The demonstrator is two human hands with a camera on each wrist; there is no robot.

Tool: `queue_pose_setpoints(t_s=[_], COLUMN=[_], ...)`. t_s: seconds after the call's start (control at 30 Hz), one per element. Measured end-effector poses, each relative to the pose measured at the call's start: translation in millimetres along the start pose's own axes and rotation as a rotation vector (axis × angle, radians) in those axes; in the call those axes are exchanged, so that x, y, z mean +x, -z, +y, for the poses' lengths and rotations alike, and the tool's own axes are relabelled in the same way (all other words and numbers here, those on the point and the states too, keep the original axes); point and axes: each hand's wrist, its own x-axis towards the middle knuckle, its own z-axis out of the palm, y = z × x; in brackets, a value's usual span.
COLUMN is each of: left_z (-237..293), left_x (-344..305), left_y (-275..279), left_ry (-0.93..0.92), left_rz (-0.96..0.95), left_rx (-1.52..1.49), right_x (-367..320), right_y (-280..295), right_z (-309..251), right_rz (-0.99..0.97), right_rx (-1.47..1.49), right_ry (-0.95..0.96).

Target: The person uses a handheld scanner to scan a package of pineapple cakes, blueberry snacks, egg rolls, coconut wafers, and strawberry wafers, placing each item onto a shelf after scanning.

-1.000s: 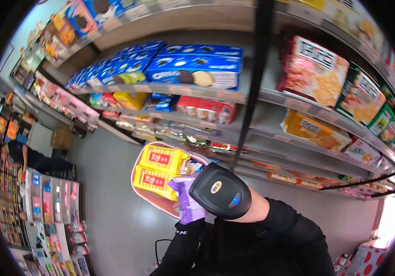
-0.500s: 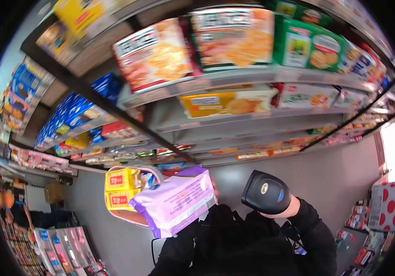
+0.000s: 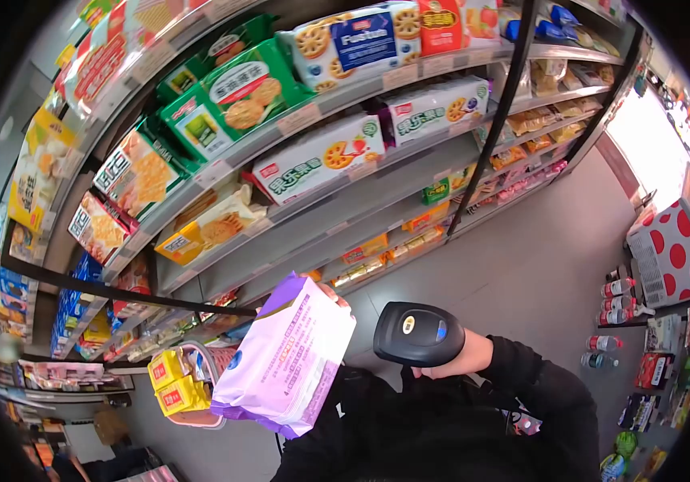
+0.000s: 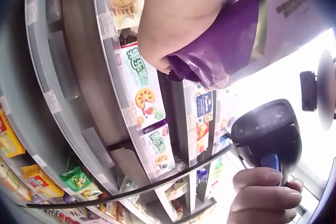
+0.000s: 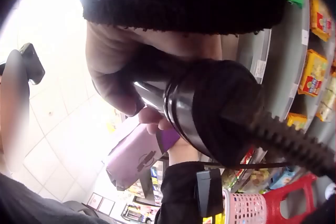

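My left hand [image 3: 335,296] grips a lilac and purple plastic packet [image 3: 285,361] by its far edge, the printed back and barcode facing up. In the left wrist view the fingers of this hand [image 4: 178,19] wrap the dark purple end. To its right, my right hand [image 3: 461,359] holds a black barcode scanner [image 3: 417,333] by the handle; the scanner head is apart from the packet. The right wrist view shows that hand [image 5: 110,66] curled round the handle, with a coiled cord [image 5: 294,142] at its base. Behind the packet is a pink basket [image 3: 215,353] containing yellow packs [image 3: 183,394].
Shelves of biscuits and crackers curve across the front, with green cracker packs [image 3: 240,96] and white biscuit boxes [image 3: 321,157]. A dark shelf post [image 3: 489,136] runs down at the right. Bottles [image 3: 602,344] and a red-dotted box [image 3: 670,249] stand at the far right.
The view has turned right along the shelves. The packet has come away from the basket, and its printed back now shows fully. The scanner, earlier over the packet, is apart to its right.
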Motion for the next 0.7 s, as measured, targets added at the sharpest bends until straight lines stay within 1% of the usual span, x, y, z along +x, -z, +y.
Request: queue_pose_setpoints(t_s=[0.03,0.1,0.23,0.3,0.4,0.43,0.47,0.53,0.7], left_z=[-4.9,-10.9,-5.9,8.3,12.6,38.7,21.5,32.3,60.2], left_x=[1.5,6.8,14.7,28.0,41.3,-43.9,47.4,56.4,76.3], left_y=[-2.3,-6.6,-20.0,-20.3,-24.0,-98.2,-25.4,-25.9,-26.6], left_ry=[0.009,0.062,0.112,0.123,0.155,0.162,0.165,0.168,0.186], left_rz=[0.000,-0.013,-0.027,0.059,0.176,0.213,0.250,0.333,0.535], left_rx=[0.001,-0.096,-0.045,-0.019,0.018,0.026,0.033,0.044,0.078], right_x=[-5.5,-12.3,-16.0,-12.7,-2.9,0.0,3.1,11.1,29.8], right_y=[2.8,8.9,8.0,3.5,-6.4,-10.6,-14.6,-22.5,-35.4], right_z=[0.8,2.2,5.9,5.7,6.5,5.0,2.5,0.1,1.1], right_rz=[0.006,0.010,0.036,0.053,0.072,0.078,0.074,0.068,0.110], right_rx=[0.007,-0.031,0.016,0.027,0.002,-0.001,-0.001,-0.005,-0.014], right_ry=[0.003,0.043,0.025,-0.012,0.006,0.007,-0.012,-0.039,-0.035])
